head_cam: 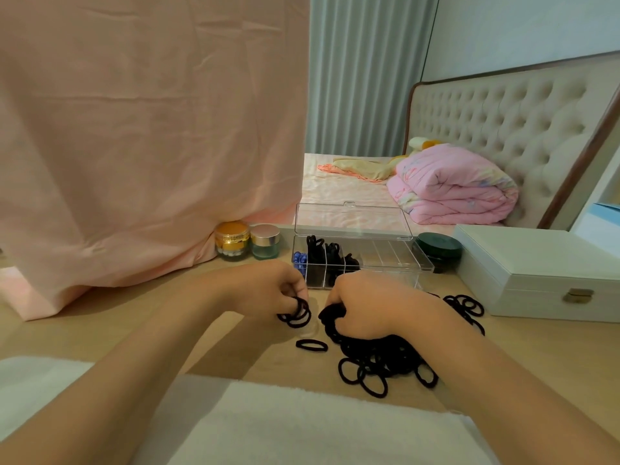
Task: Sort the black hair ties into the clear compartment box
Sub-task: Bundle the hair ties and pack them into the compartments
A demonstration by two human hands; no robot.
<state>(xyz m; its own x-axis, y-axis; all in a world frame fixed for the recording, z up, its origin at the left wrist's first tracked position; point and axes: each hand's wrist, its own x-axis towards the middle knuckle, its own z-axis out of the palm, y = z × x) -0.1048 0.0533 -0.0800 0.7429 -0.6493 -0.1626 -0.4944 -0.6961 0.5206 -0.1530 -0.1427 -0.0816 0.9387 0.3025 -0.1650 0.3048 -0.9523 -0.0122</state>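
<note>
Two hands work over the wooden table (543,340). The left hand (268,290) has its fingers curled, pinching several black hair ties (297,316) just above the surface. The right hand (372,307) curls its fingers round a bunch (330,315) atop the loose pile (385,362), which spreads toward the table's near edge. The clear compartment box (396,260), lid (352,218) raised, stands at the far edge; three compartments hold black ties.
</note>
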